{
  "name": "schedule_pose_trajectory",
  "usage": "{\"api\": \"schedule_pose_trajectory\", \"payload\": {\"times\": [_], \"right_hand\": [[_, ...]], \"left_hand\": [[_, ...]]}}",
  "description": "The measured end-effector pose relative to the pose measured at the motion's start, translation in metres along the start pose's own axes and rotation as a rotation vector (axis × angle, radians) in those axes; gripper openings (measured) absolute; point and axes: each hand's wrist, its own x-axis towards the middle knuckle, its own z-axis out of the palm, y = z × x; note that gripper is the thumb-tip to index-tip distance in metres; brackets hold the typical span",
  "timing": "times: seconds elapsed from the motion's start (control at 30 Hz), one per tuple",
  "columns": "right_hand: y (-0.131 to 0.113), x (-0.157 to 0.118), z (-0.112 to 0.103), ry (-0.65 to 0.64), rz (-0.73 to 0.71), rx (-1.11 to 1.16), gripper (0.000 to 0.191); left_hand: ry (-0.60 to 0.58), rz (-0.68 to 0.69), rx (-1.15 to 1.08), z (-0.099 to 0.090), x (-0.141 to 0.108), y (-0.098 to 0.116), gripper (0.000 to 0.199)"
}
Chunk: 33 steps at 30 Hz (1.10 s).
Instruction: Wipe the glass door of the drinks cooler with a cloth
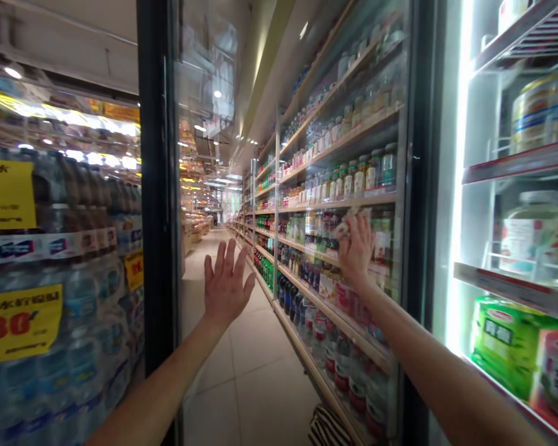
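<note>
A tall glass door (204,365) with a dark frame stands in front of me, and shelves of bottles show through it. My left hand (225,279) lies flat against the glass at its left half, fingers spread and holding nothing. Farther right and a little higher, my right hand (357,251) presses a crumpled whitish cloth (342,229) to the pane. Its fingers are bent over the cloth, and most of it is hidden under them. Whether it is fabric or paper I cannot tell.
To the right, a lit cooler (460,186) holds bottles and a green pack (504,344) on wire shelves. Stacked water bottles (81,291) with yellow price signs (18,322) stand left of the door. Something black-and-white striped (328,427) shows low down, above the tiled floor (248,347).
</note>
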Motion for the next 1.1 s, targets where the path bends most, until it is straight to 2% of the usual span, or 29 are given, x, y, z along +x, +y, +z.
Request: {"api": "schedule_pose_trajectory", "payload": {"times": [0.1, 0.17, 0.2, 0.23, 0.37, 0.43, 0.47, 0.6, 0.63, 0.7, 0.8, 0.87, 0.93, 1.03, 1.1], "right_hand": [[-0.05, -0.024, 0.003, -0.185, -0.436, 0.055, 0.039], [-0.064, -0.029, 0.004, -0.251, -0.616, 0.068, 0.038], [-0.063, -0.027, 0.005, -0.241, -0.627, 0.062, 0.038], [-0.058, -0.022, 0.005, -0.204, -0.575, 0.049, 0.039], [-0.032, 0.005, 0.01, 0.017, -0.138, -0.031, 0.043], [-0.036, 0.003, 0.01, 0.021, -0.106, -0.039, 0.042], [-0.043, -0.003, 0.01, -0.013, -0.17, -0.028, 0.042], [-0.08, -0.039, 0.006, -0.212, -0.632, 0.063, 0.039], [-0.086, -0.042, 0.007, -0.228, -0.697, 0.082, 0.037], [-0.094, -0.035, 0.011, -0.204, -0.659, 0.084, 0.036], [-0.1, -0.011, 0.019, -0.117, -0.413, 0.036, 0.039], [-0.105, -0.011, 0.02, -0.111, -0.383, 0.031, 0.039], [-0.111, -0.032, 0.017, -0.169, -0.509, 0.067, 0.038], [-0.112, -0.084, 0.006, -0.311, -0.847, 0.17, 0.035], [-0.11, -0.105, 0.002, -0.372, -1.009, 0.216, 0.033]], "left_hand": [[-0.009, 0.004, -0.007, -0.001, 0.0, -0.001, 0.062], [-0.005, 0.012, -0.004, -0.001, -0.001, -0.002, 0.061], [-0.002, 0.017, -0.002, -0.002, -0.001, -0.002, 0.061], [-0.001, 0.024, 0.002, -0.002, -0.001, -0.002, 0.06], [0.007, 0.048, 0.027, -0.002, 0.0, 0.0, 0.058], [0.011, 0.049, 0.035, -0.003, 0.0, 0.0, 0.056], [0.009, 0.053, 0.034, -0.004, 0.0, -0.001, 0.055], [-0.034, 0.073, 0.025, -0.012, -0.005, -0.014, 0.054], [-0.037, 0.051, 0.032, -0.015, -0.007, -0.02, 0.054], [-0.028, -0.016, 0.053, -0.022, -0.01, -0.031, 0.056], [-0.045, -0.05, 0.062, -0.031, -0.016, -0.042, 0.057], [-0.074, -0.035, 0.061, -0.036, -0.02, -0.043, 0.055], [-0.089, -0.021, 0.072, -0.039, -0.026, -0.042, 0.052], [-0.092, 0.017, 0.099, -0.042, -0.036, -0.041, 0.05], [-0.102, 0.048, 0.109, -0.044, -0.041, -0.043, 0.05]]}}
